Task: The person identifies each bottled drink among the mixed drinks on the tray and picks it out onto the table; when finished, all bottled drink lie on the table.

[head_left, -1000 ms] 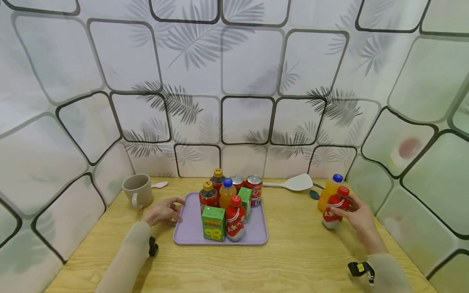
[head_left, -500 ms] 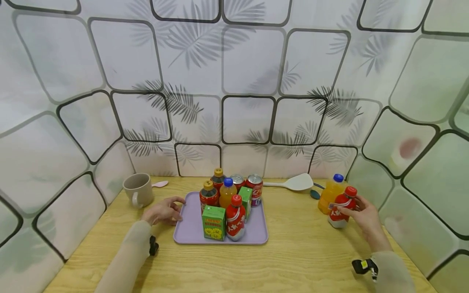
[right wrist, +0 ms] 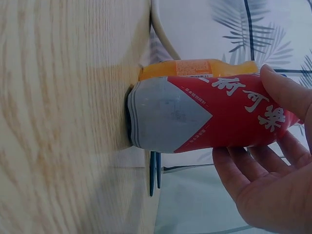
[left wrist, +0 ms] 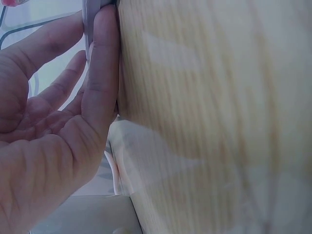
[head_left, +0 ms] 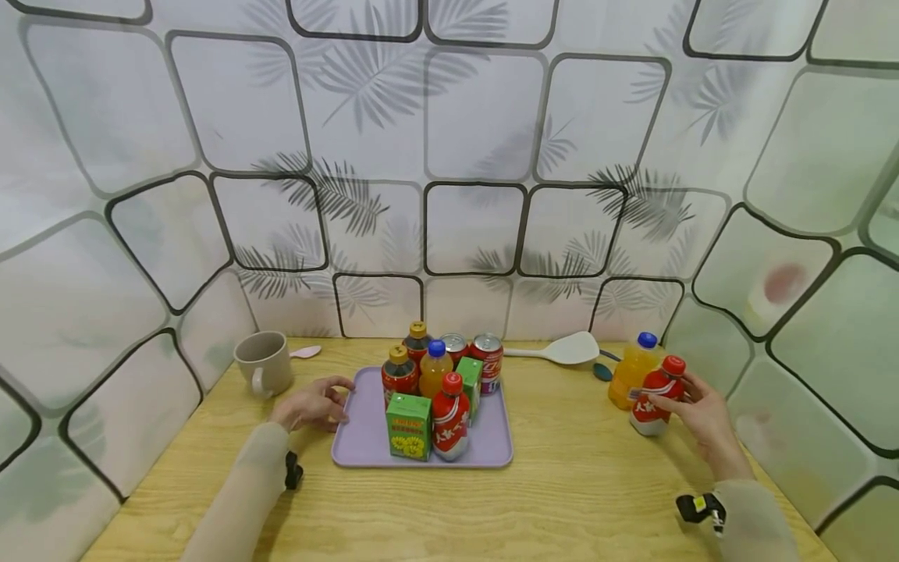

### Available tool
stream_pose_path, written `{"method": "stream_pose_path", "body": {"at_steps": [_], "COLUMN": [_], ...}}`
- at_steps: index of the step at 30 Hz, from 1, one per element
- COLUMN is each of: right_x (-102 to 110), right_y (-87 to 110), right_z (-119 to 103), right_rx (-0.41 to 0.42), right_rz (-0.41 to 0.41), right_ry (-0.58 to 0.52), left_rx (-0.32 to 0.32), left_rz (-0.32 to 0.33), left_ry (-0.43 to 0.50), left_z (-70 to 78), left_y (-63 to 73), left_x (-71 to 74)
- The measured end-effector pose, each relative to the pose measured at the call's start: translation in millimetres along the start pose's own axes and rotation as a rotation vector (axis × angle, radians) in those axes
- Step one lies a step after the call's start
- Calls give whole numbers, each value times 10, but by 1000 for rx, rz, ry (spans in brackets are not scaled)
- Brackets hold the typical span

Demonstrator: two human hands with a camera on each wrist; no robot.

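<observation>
At the right of the head view, my right hand [head_left: 702,421] grips a red-and-white cola bottle [head_left: 653,410] around its upper body, thumb on one side and fingers on the other. The bottle [right wrist: 170,114] stands upright on the table in the right wrist view, its base at the wood. Just behind it is an orange drink bottle [head_left: 627,376] with a blue cap. My left hand [head_left: 314,404] pinches the left rim of a purple tray [head_left: 361,445]. The left wrist view has the tray edge [left wrist: 89,29] between thumb and fingers.
Several drinks crowd the tray, including a green juice box [head_left: 409,428], a red-capped bottle [head_left: 450,421] and a soda can [head_left: 488,361]. A grey mug [head_left: 264,365] and pink spoon [head_left: 306,352] lie back left. A white spatula [head_left: 572,350] and dark blue spoon [head_left: 602,372] lie back right.
My right hand and the cola bottle have shifted slightly right, uncovering more of the orange bottle, then come to rest. My left hand and the tray have stayed put.
</observation>
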State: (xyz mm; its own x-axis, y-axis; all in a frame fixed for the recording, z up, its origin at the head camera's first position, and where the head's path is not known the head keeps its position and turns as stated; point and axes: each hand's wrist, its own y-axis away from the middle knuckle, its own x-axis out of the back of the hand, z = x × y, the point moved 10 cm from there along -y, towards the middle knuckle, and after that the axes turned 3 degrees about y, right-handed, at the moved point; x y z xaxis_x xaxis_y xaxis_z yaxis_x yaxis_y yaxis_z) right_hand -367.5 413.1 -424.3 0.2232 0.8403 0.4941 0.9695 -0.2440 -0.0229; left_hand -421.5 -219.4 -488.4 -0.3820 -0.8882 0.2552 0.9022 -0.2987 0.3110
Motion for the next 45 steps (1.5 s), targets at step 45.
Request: {"method": "stream_pose_path", "body": {"at_steps": [45], "right_x": [361], "right_y": [232], "right_z": [-36], "right_rx": [-9], "right_rz": [417], "right_ry": [-432], "left_rx": [1], "left_rz": [12], "left_ry": [-13], "left_z": [28], "left_y": [32], "left_x": [-4]}}
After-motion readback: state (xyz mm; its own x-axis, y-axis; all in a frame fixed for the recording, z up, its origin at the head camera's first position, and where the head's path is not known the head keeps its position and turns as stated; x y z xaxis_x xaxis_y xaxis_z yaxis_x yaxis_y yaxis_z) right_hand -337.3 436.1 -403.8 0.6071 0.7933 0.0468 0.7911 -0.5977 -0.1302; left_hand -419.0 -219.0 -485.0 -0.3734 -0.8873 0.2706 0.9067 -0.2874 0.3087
